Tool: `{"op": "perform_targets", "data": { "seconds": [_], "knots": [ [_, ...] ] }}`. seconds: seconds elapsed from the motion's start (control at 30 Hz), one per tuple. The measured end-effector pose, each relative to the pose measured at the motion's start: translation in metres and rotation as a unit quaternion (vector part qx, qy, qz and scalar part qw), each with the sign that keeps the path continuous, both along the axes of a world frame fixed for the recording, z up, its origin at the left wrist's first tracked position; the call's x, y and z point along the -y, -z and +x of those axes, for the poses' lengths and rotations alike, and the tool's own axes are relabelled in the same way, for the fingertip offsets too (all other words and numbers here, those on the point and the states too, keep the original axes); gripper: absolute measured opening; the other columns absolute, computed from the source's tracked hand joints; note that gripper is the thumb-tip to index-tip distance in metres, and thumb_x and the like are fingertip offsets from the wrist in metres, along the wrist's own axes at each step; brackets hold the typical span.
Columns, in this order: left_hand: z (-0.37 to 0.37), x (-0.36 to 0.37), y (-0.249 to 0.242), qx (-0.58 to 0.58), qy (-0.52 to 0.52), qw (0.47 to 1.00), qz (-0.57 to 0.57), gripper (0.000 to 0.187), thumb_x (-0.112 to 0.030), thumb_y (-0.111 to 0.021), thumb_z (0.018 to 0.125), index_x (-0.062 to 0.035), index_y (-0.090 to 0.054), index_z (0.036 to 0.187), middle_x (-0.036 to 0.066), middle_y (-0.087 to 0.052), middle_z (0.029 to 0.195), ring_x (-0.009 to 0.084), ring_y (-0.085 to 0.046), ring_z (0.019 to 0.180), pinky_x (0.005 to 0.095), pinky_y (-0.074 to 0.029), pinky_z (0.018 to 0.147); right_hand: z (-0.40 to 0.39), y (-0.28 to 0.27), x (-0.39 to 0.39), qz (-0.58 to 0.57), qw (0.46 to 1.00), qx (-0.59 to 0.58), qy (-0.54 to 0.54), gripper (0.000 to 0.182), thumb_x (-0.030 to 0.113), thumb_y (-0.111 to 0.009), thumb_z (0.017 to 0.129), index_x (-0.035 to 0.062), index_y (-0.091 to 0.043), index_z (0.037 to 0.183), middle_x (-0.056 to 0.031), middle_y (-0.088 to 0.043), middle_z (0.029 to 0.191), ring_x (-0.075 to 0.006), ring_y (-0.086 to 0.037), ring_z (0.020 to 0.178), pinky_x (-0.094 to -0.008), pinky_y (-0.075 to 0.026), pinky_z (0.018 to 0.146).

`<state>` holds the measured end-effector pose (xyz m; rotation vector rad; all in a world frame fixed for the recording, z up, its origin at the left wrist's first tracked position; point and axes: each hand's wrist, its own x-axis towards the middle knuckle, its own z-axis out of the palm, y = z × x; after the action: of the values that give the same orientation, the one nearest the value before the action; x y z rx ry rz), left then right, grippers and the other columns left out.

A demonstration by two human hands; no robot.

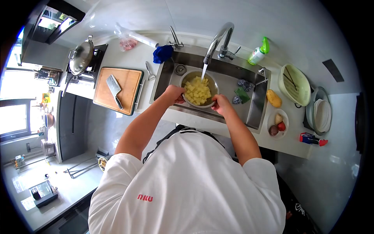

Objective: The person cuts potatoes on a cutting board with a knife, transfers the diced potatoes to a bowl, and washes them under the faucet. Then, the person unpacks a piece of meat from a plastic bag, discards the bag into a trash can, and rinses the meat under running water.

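Both hands grip a round metal bowl (214, 84) by its rim over the sink (233, 113). Inside the bowl lie many pale yellow potato cubes (198, 91). Water runs from the curved faucet (223, 37) straight down into the bowl. My left hand (175, 94) has its fingers closed on the bowl's left rim. At the lower right rim, my right hand (222, 104) pinches the edge, thumb and fingers closed around it.
Left of the sink lie a cutting board (105, 87) with a cleaver (114, 89) and a peeler (149, 70). To the right are a potato (274, 98), a white plate (277, 113) of vegetables and a green colander (302, 91). A spray bottle (257, 54) stands behind the sink.
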<state>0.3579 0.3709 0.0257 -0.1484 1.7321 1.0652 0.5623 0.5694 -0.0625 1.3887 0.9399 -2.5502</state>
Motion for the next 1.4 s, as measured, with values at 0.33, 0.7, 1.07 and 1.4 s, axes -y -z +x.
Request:
{"op": "perform_targets", "data": {
  "seconds": [0.33,0.7,1.07,1.4],
  "knots": [
    [0.004,0.006,0.013,0.055,0.049,0.996,-0.053,0.018,-0.013,-0.066,0.095,0.0034,-0.067,0.101,0.016,-0.071,0.079,0.0231,-0.071,0.065,0.0305,-0.049,0.047,0.0,-0.038,-0.008,0.104,0.989,0.014,-0.106,0.022,0.012,-0.057,0.089,0.0011,-0.057,0.108,-0.013,-0.068,0.082,-0.0239,-0.065,0.057,-0.0361,-0.054,0.048],
    [0.018,-0.008,0.031,0.023,-0.045,0.998,0.024,0.018,-0.001,-0.062,0.091,0.0089,-0.064,0.105,0.017,-0.067,0.085,0.0262,-0.064,0.059,0.0359,-0.057,0.051,-0.012,-0.056,-0.028,0.31,0.937,0.032,-0.158,0.036,0.016,-0.057,0.091,-0.0002,-0.053,0.123,-0.0201,-0.07,0.099,-0.0329,-0.072,0.074,-0.0465,-0.062,0.067],
    [0.014,-0.005,0.023,-0.014,-0.055,0.998,-0.022,0.017,-0.002,-0.063,0.088,0.0098,-0.066,0.101,0.017,-0.068,0.079,0.026,-0.066,0.058,0.0365,-0.052,0.045,-0.037,-0.066,-0.006,0.813,0.532,-0.044,-0.232,0.055,0.007,-0.061,0.091,-0.0038,-0.052,0.144,-0.0218,-0.063,0.139,-0.0386,-0.061,0.123,-0.048,-0.05,0.105],
    [0.023,0.002,0.021,0.03,-0.045,0.998,-0.031,0.014,-0.002,-0.066,0.087,0.0079,-0.066,0.097,0.017,-0.069,0.081,0.0275,-0.067,0.059,0.0354,-0.053,0.048,-0.043,-0.05,-0.029,0.754,0.613,0.006,-0.237,0.055,0.006,-0.06,0.094,0.0067,-0.052,0.149,-0.0256,-0.067,0.127,-0.0438,-0.066,0.11,-0.052,-0.055,0.093]
  ]
}}
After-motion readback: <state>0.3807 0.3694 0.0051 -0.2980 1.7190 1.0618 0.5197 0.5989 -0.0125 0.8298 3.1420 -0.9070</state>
